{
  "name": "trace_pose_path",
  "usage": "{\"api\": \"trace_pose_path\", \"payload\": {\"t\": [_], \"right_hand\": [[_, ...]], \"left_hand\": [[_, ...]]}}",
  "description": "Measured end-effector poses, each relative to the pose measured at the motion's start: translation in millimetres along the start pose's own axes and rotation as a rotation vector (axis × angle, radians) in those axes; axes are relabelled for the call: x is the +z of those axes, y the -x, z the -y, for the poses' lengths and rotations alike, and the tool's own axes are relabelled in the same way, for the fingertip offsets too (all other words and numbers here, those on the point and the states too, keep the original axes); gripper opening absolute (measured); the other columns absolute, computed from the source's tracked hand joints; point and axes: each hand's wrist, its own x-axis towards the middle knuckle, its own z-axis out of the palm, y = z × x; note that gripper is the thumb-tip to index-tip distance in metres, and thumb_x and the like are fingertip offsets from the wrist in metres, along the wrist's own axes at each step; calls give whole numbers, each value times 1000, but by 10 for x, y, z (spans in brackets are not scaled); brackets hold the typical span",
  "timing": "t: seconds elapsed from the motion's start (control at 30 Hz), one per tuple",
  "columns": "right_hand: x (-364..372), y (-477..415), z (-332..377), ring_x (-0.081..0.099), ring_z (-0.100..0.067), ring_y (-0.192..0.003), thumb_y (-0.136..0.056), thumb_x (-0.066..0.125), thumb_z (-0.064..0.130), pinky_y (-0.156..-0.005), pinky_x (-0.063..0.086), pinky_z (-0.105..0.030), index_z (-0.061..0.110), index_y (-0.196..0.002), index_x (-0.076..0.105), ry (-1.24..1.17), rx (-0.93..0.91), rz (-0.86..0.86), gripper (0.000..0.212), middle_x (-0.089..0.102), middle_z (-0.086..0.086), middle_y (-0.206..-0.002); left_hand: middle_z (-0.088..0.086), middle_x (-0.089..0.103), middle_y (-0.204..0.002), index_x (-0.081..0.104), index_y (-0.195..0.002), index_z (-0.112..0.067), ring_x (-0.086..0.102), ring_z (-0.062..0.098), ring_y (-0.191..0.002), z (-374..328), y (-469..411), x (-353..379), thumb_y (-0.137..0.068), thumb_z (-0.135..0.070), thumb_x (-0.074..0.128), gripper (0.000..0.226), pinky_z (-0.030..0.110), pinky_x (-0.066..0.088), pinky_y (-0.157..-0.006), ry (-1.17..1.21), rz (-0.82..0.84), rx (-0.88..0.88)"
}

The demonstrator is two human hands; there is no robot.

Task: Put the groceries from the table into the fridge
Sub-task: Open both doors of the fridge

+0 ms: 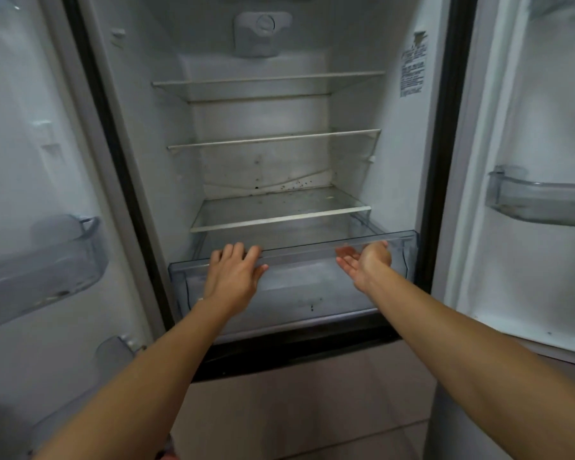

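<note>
The fridge stands open in front of me, its white inside (266,121) holding three glass shelves with nothing on them. At the bottom sits a clear plastic crisper drawer (312,252), partly pulled out. My left hand (234,272) lies palm down on the drawer's front rim at the left, fingers curled over the edge. My right hand (365,260) is at the rim's right part, palm turned up and fingers apart, holding nothing. No groceries and no table are in view.
Both fridge doors are swung wide. The left door (30,161) carries clear bins (47,260); the right door (528,127) has a clear bin (541,200). The lowest glass shelf (279,207) lies just above the drawer. Beige lower front panels (296,410) sit below.
</note>
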Motion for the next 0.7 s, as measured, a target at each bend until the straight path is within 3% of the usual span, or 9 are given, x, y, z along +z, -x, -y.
{"api": "trace_pose_path", "payload": {"t": [0.07, 0.2, 0.27, 0.47, 0.6, 0.7], "right_hand": [[-74, 129, -11, 66, -30, -79, -104, 14, 47, -77, 55, -42, 4, -138, 37, 2, -3, -20, 59, 61, -24, -104], [-252, 254, -8, 66, -31, -71, -106, 14, 31, -58, 53, -41, 9, -105, 40, 45, -1, -14, 34, 62, -26, -96], [-322, 279, 7, 66, -31, -72, -106, 14, 26, -58, 51, -40, 10, -95, 41, 49, 20, 24, 33, 63, -26, -90], [-456, 231, 2, 67, -30, -79, -105, 22, 40, -63, 52, -38, 7, -112, 43, 109, 21, 96, 40, 64, -22, -98], [-594, 273, -78, 68, -28, -77, -104, 34, 40, -62, 53, -35, 8, -105, 52, 451, -59, 97, 37, 65, -16, -90], [-676, 302, -204, 68, -24, -70, -99, 48, 32, -62, 52, -34, 10, -97, 60, 832, -226, 149, 26, 70, -14, -87]], "left_hand": [[10, 57, -97, 57, -116, -19, 52, 32, -93, -28, 115, -68, -94, -44, 48, 35, 40, 33, -79, 30, -11, 7], [9, 55, -107, 51, -126, -21, 49, 30, -101, -154, 311, -191, -98, -41, 43, 35, 40, 32, -83, 91, 41, -13], [8, 52, -114, 45, -131, -23, 45, 28, -106, -204, 332, -219, -99, -40, 38, 37, 38, 30, -87, 96, 74, -50], [11, 45, -132, 25, -148, -18, 39, 30, -122, -158, 457, -159, -97, -33, 41, 55, 41, 23, -110, 53, 90, 23], [19, 35, -146, 24, -149, -13, 29, 35, -137, -232, 571, -172, -92, -26, 50, 64, 45, 13, -117, 7, 104, -13], [26, 45, -139, 47, -135, -5, 39, 41, -131, -322, 759, -207, -77, -12, 64, 61, 51, 30, -110, 20, 41, -45]]}}
